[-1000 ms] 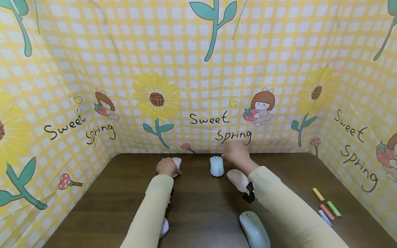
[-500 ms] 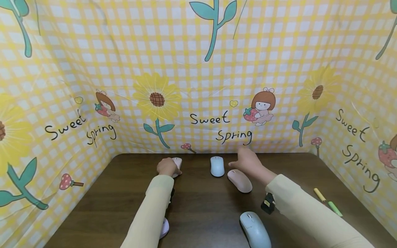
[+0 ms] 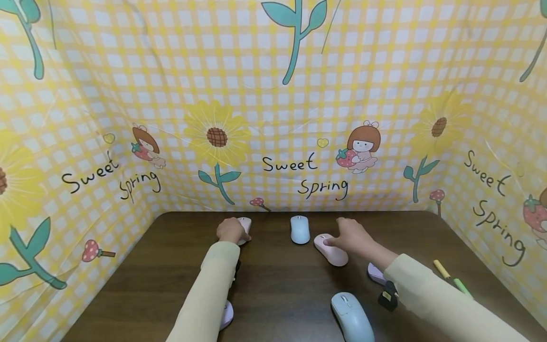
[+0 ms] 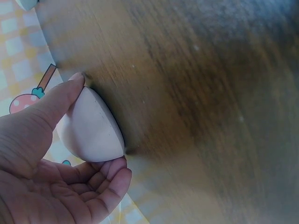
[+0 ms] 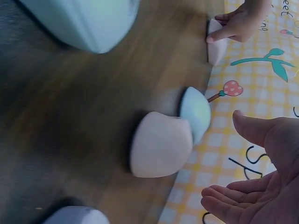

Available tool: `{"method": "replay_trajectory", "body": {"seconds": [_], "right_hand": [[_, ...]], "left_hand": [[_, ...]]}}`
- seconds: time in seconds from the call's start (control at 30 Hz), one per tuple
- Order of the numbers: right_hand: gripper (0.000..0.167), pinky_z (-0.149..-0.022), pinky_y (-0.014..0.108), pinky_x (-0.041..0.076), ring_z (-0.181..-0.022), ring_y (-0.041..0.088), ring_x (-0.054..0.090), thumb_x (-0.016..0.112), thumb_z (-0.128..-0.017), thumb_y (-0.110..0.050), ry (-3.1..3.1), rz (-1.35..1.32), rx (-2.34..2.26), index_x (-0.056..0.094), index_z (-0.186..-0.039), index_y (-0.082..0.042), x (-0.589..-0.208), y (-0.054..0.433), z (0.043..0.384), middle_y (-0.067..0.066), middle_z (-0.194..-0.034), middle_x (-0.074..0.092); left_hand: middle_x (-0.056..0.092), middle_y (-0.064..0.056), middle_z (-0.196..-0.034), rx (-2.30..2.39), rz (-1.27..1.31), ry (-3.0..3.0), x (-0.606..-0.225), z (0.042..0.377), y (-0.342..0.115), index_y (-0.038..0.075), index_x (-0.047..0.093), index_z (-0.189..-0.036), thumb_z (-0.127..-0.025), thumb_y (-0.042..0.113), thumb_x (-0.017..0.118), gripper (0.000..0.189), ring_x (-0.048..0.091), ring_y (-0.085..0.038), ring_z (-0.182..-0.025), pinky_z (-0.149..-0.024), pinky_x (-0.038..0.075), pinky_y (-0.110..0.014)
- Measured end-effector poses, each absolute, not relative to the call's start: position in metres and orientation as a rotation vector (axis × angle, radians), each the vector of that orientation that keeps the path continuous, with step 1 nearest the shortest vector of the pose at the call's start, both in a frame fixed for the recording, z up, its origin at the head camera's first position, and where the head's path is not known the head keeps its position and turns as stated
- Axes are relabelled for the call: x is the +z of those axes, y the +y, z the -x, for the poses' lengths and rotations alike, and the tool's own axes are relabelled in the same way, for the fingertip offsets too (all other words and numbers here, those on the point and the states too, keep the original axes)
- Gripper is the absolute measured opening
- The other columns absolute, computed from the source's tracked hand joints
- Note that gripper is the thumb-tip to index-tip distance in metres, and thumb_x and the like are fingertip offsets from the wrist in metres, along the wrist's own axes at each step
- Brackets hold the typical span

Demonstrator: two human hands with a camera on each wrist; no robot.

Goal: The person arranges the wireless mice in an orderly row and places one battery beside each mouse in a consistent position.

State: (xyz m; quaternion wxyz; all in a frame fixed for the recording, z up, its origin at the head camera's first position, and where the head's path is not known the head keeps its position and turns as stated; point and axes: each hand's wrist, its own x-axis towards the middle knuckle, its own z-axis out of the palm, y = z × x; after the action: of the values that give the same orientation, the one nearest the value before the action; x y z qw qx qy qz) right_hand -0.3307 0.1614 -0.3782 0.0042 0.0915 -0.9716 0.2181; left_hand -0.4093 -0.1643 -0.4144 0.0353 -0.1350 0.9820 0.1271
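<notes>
My left hand [image 3: 231,231] grips a pale pink computer mouse [image 4: 93,126] at the table's back left; thumb and fingers are at its two sides in the left wrist view. My right hand [image 3: 356,239] is over the right side of a second pink mouse [image 3: 334,255], thumb spread from the fingers. In the right wrist view that hand [image 5: 261,172] holds nothing, and a gap separates it from the pink mouse [image 5: 161,147]. A light blue mouse [image 3: 300,230] sits between the two pink ones, by the back edge.
Nearer the front lies a larger-looking blue mouse [image 3: 352,317]. One lilac mouse [image 3: 375,274] is partly behind the right wrist, another [image 3: 227,314] beside the left sleeve. Yellow [image 3: 441,269] and green [image 3: 462,286] sticks lie at right. A checked cloth [image 3: 273,118] walls the table [image 3: 273,285].
My right hand has moved right and toward me, from beside the light blue mouse to over the pink one. The right lilac mouse has come into sight. My left hand stays put.
</notes>
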Motion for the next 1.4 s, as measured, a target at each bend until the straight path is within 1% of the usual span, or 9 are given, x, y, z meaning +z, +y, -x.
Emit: {"method": "replay_trajectory", "body": {"seconds": [0.17, 0.23, 0.37, 0.47, 0.57, 0.63, 0.77, 0.93, 1.4], "right_hand": [[0.075, -0.085, 0.05, 0.049, -0.106, 0.04, 0.059, 0.081, -0.08, -0.031, -3.043, -0.281, 0.724, 0.048, -0.128, 0.017, -0.391, 0.166, 0.328, 0.033, -0.122, 0.056], [0.075, -0.081, 0.048, 0.051, -0.101, 0.037, 0.061, 0.082, -0.079, -0.03, -3.048, -0.279, 0.732, 0.049, -0.127, 0.018, -0.395, 0.167, 0.327, 0.034, -0.12, 0.057], [0.073, -0.074, 0.042, 0.052, -0.089, 0.028, 0.061, 0.084, -0.077, -0.028, -3.07, -0.252, 0.731, 0.051, -0.124, 0.018, -0.402, 0.168, 0.325, 0.032, -0.115, 0.059], [0.062, -0.065, 0.037, 0.05, -0.075, 0.024, 0.057, 0.085, -0.075, -0.027, -3.089, -0.216, 0.729, 0.057, -0.113, 0.014, -0.406, 0.168, 0.325, 0.023, -0.097, 0.063], [0.049, -0.058, 0.033, 0.046, -0.067, 0.021, 0.053, 0.086, -0.074, -0.026, -3.099, -0.192, 0.723, 0.06, -0.098, 0.008, -0.409, 0.168, 0.326, 0.012, -0.079, 0.058], [0.043, -0.056, 0.032, 0.043, -0.064, 0.02, 0.051, 0.087, -0.073, -0.025, -3.1, -0.192, 0.718, 0.06, -0.09, 0.004, -0.412, 0.168, 0.326, 0.008, -0.073, 0.054], [0.041, -0.057, 0.033, 0.043, -0.063, 0.02, 0.051, 0.088, -0.071, -0.024, -3.084, -0.227, 0.718, 0.06, -0.084, 0.003, -0.416, 0.167, 0.325, 0.007, -0.071, 0.054], [0.042, -0.059, 0.034, 0.044, -0.064, 0.02, 0.051, 0.089, -0.068, -0.022, -3.07, -0.235, 0.725, 0.06, -0.085, 0.003, -0.42, 0.166, 0.324, 0.007, -0.071, 0.055], [0.043, -0.057, 0.034, 0.044, -0.061, 0.02, 0.051, 0.092, -0.064, -0.022, -3.054, -0.187, 0.688, 0.06, -0.082, 0.002, -0.427, 0.164, 0.327, 0.006, -0.068, 0.055]], "left_hand": [[0.062, -0.02, -0.096, 0.375, 0.416, 3.001, -0.414, 0.412, -0.164, -0.006, 0.062, -0.115, -0.071, 0.041, 0.085, 0.068, 0.061, -0.028, -0.081, -0.067, 0.052, -0.041], [0.062, -0.019, -0.094, 0.362, 0.425, 2.998, -0.413, 0.413, -0.164, -0.006, 0.063, -0.112, -0.07, 0.041, 0.086, 0.067, 0.061, -0.028, -0.077, -0.063, 0.052, -0.04], [0.062, -0.019, -0.094, 0.358, 0.432, 2.991, -0.413, 0.415, -0.164, -0.006, 0.063, -0.112, -0.07, 0.041, 0.086, 0.067, 0.061, -0.027, -0.077, -0.062, 0.052, -0.039], [0.062, -0.02, -0.096, 0.37, 0.424, 2.996, -0.415, 0.414, -0.165, -0.006, 0.062, -0.115, -0.071, 0.041, 0.085, 0.068, 0.061, -0.028, -0.08, -0.065, 0.052, -0.04], [0.062, -0.02, -0.094, 0.378, 0.409, 3.008, -0.416, 0.414, -0.166, -0.007, 0.062, -0.114, -0.071, 0.042, 0.085, 0.068, 0.061, -0.028, -0.08, -0.066, 0.052, -0.04], [0.062, -0.019, -0.094, 0.379, 0.401, 3.012, -0.417, 0.413, -0.166, -0.007, 0.062, -0.113, -0.071, 0.042, 0.085, 0.069, 0.061, -0.028, -0.08, -0.066, 0.052, -0.04], [0.062, -0.02, -0.095, 0.378, 0.396, 3.019, -0.418, 0.413, -0.166, -0.007, 0.061, -0.114, -0.07, 0.044, 0.085, 0.071, 0.061, -0.028, -0.081, -0.067, 0.052, -0.04], [0.062, -0.02, -0.096, 0.374, 0.396, 3.021, -0.418, 0.414, -0.166, -0.007, 0.061, -0.115, -0.07, 0.044, 0.085, 0.072, 0.061, -0.029, -0.082, -0.067, 0.052, -0.041], [0.061, -0.021, -0.098, 0.366, 0.399, 3.022, -0.42, 0.416, -0.166, -0.007, 0.061, -0.114, -0.07, 0.044, 0.085, 0.072, 0.061, -0.03, -0.083, -0.068, 0.052, -0.041]]}}
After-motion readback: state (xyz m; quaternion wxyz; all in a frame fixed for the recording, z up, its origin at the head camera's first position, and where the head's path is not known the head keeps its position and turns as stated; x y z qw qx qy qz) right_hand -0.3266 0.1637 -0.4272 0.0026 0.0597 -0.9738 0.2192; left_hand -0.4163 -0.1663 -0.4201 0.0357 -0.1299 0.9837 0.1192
